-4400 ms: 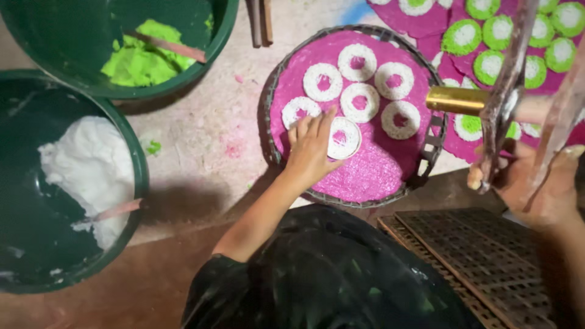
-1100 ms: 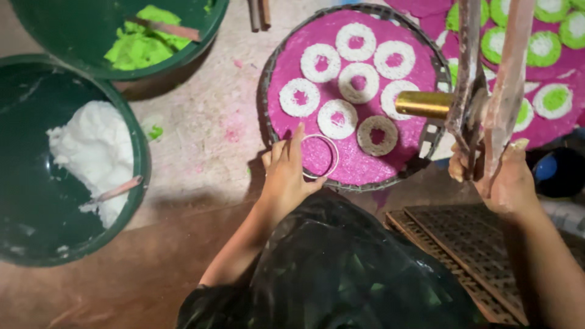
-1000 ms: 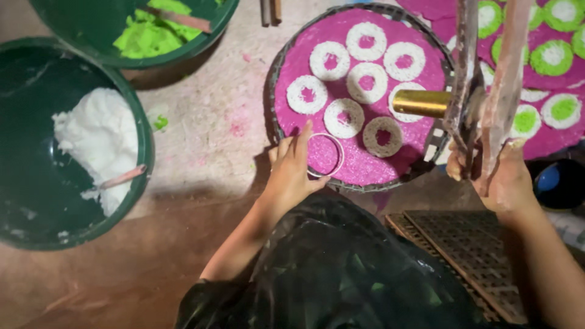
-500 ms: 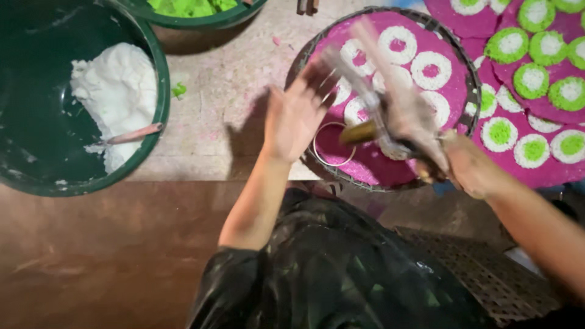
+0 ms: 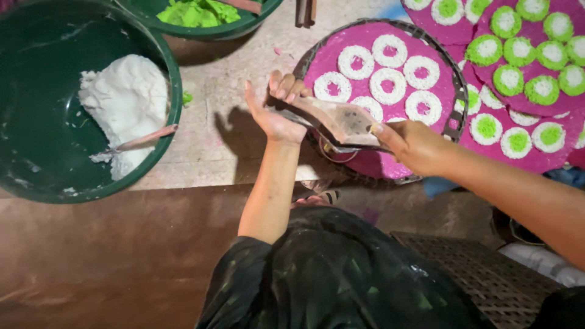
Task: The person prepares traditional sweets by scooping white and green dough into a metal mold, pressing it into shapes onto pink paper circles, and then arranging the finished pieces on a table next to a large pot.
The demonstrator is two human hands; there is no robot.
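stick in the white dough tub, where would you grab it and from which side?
Grip the bare outer end of the stick, where it rests near the rim of the green tub. Its other end is buried in the white dough, so probably come from above on the tub's right side, nearest the left hand, and pull along its length.

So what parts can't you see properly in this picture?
Head view only:
- Green dough bowl: cut off by the top edge.
- Metal ring on the pink tray: mostly hidden under the flat tool.
- Left hand palm: covered by that tool.
- Right hand fingertips: hidden by its own knuckles.
- White rings: texture too small to tell.
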